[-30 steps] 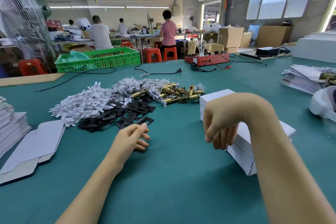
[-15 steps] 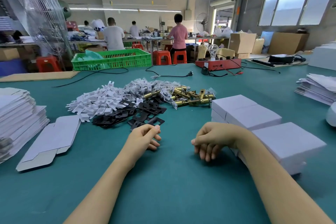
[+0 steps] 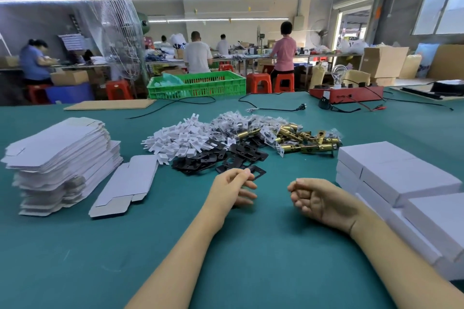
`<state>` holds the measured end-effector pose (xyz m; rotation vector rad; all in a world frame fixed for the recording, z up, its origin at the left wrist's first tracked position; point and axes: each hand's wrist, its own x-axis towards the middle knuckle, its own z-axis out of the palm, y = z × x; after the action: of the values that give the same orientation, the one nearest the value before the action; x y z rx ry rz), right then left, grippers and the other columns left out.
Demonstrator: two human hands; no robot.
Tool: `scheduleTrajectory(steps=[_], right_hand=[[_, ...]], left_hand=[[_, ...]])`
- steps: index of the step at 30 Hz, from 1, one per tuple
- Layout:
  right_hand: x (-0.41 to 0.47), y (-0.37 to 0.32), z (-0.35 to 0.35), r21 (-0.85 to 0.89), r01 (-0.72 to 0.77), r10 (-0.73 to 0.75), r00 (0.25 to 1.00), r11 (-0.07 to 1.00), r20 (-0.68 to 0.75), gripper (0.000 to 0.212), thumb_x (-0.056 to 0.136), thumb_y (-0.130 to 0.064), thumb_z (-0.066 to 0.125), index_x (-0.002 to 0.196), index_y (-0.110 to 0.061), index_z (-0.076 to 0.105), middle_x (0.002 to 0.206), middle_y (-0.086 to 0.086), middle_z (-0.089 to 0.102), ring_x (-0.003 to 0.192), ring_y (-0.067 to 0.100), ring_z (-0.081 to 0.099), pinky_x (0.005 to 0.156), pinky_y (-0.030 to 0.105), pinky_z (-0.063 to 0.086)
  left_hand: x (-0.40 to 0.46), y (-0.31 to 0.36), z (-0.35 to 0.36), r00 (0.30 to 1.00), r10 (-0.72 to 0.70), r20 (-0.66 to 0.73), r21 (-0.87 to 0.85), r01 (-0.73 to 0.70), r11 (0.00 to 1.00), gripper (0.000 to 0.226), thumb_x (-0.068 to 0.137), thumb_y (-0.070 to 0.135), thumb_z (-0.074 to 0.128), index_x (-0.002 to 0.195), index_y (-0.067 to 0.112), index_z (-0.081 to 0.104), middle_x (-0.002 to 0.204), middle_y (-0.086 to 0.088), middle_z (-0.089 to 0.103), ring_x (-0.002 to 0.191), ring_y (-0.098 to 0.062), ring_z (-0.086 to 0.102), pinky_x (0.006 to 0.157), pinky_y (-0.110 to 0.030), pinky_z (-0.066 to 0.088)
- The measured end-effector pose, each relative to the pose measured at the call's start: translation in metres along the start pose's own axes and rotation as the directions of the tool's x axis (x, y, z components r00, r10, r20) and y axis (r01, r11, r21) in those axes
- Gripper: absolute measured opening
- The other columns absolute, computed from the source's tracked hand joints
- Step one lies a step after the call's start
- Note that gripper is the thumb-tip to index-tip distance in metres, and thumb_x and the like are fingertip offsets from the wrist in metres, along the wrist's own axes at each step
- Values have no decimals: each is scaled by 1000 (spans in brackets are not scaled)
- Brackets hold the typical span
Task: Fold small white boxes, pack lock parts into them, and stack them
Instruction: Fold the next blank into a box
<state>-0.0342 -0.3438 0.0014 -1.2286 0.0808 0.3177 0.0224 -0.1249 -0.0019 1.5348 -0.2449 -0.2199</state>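
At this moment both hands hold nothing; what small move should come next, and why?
Probably the left hand should reach left for the single flat box blank beside the stack. Finished boxes are stacked, neither hand holds anything, and a new box must be folded before parts go in.

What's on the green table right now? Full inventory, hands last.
Flat unfolded white cardboard box blanks: one tall stack, white, left.
Single flat white box blank: one, white, beside the stack.
White plastic clips: a pile, white, centre.
Black metal strike plates: a pile, black, in front of the clips.
Brass latch bolts: a pile, brass, centre right.
Folded white boxes: several stacked, white, right.
Green plastic crate: one, green, far edge.
Red tester box with bulb: one, red, far right.
Left hand: fingers at the nearest black plate.
Right hand: loosely curled, holds nothing.
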Motion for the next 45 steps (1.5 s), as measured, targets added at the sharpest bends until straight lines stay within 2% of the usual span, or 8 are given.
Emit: scheduleTrajectory(steps=[4, 9, 14, 19, 28, 33, 38, 45], right_hand=[[6, 0, -3, 268, -52, 77, 994, 962, -82, 34, 74, -16, 65, 103, 2, 64, 90, 19, 70, 75, 24, 71, 61, 30, 59], [7, 1, -3, 285, -65, 89, 993, 956, -72, 38, 76, -17, 64, 108, 2, 60, 93, 22, 68, 81, 27, 71, 63, 32, 60], [8, 1, -3, 288, -67, 93, 993, 955, -77, 28, 88, -17, 58, 110, 1, 59, 93, 22, 68, 81, 28, 71, 63, 33, 60], [7, 1, -2, 271, -65, 93, 991, 960, -91, 24, 91, -17, 57, 108, 1, 59, 89, 22, 69, 81, 28, 71, 62, 32, 60], [7, 0, 1, 262, -60, 87, 992, 963, -95, 21, 96, -17, 53, 106, 1, 59, 87, 22, 69, 78, 28, 71, 62, 32, 60], [7, -2, 2, 259, -61, 90, 991, 964, -101, 20, 97, -15, 52, 108, 0, 58, 88, 22, 68, 78, 28, 71, 61, 32, 60], [8, 0, 4, 205, -37, 56, 995, 978, -87, 32, 88, -25, 63, 109, -1, 57, 90, 22, 71, 81, 28, 71, 63, 33, 59], [13, 9, 21, -179, 311, -332, 937, 933, -105, 30, 84, -15, 70, 113, -12, 62, 106, 5, 73, 91, 20, 68, 62, 27, 49]], left_hand=[[3, 15, -30, 955, 21, -297, 2, -22, 1000, 14, 98, 17, 56, 89, 14, 67, 86, -7, 71, 73, -18, 69, 64, -30, 58], [-3, 12, -115, 685, 368, -628, 687, 266, 676, 29, 97, 21, 50, 121, 9, 60, 132, -13, 55, 113, -32, 53, 84, -36, 41], [-14, -8, -151, 739, 40, -673, 727, 650, 222, 74, 94, 65, 37, 151, 19, 27, 162, -10, 15, 149, -23, 10, 114, -61, 9], [-11, -10, -145, 730, 88, -678, 734, 664, 142, 54, 102, 50, 28, 135, 13, 47, 147, -14, 39, 141, -27, 28, 115, -59, 12], [-17, 15, -117, 395, 561, -728, 657, 165, 736, 43, 107, 27, 32, 99, -8, 56, 77, -33, 58, 68, -35, 43, 63, -40, 31], [-12, 11, -87, 550, 488, -678, 561, -41, 827, 37, 104, 20, 43, 72, 5, 51, 62, -8, 44, 66, -31, 40, 58, -37, 27], [-6, 6, -41, 895, -66, -442, -242, -48, 969, 16, 95, -5, 51, 102, 5, 62, 90, -8, 69, 79, -24, 62, 74, -39, 54], [-10, -5, -5, 1000, -17, -22, -249, 11, 968, 31, 92, -8, 55, 115, 13, 62, 105, -2, 75, 90, -16, 72, 72, -32, 60]])
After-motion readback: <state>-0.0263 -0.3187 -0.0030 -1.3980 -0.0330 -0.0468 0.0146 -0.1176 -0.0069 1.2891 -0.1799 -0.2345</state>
